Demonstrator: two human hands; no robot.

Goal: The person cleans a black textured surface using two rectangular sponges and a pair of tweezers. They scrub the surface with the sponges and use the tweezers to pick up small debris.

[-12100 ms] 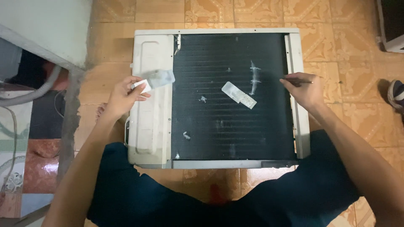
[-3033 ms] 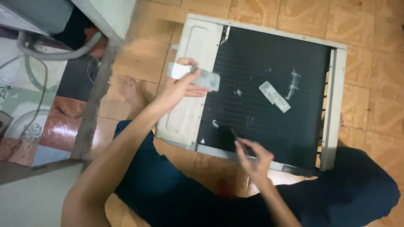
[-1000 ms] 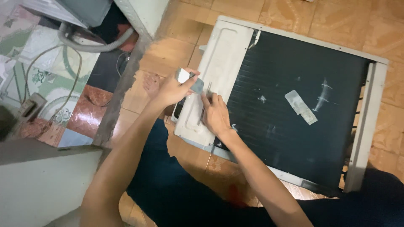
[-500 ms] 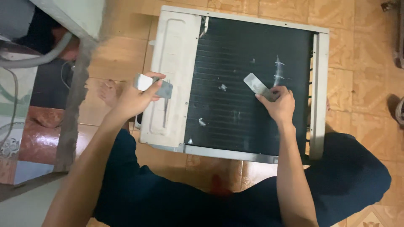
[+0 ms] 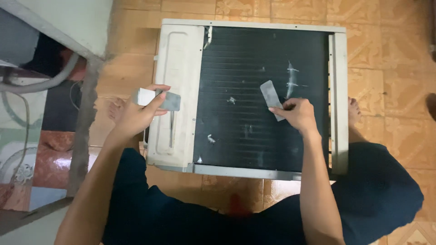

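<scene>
One white air-conditioner unit point(image 5: 181, 104), dark fin grille point(image 5: 240, 59), on orange floor tiles point(image 5: 390, 72).

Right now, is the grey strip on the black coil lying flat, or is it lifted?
Partly lifted: the right hand pinches the strip at its lower end; its upper end seems to rest on the coil.

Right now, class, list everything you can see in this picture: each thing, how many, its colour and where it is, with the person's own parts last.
air-conditioner unit: one, off-white casing, lying flat on the floor
condenser coil: one, black fins with bent pale spots, filling the unit's face
grey strip: one, on the coil
small grey-and-white block: one, over the casing's left panel
floor tiles: orange-brown, around the unit
hose: one, grey, far left
left hand: grip on the block
right hand: pinching the strip's lower end
feet: two, bare, beside the unit
</scene>
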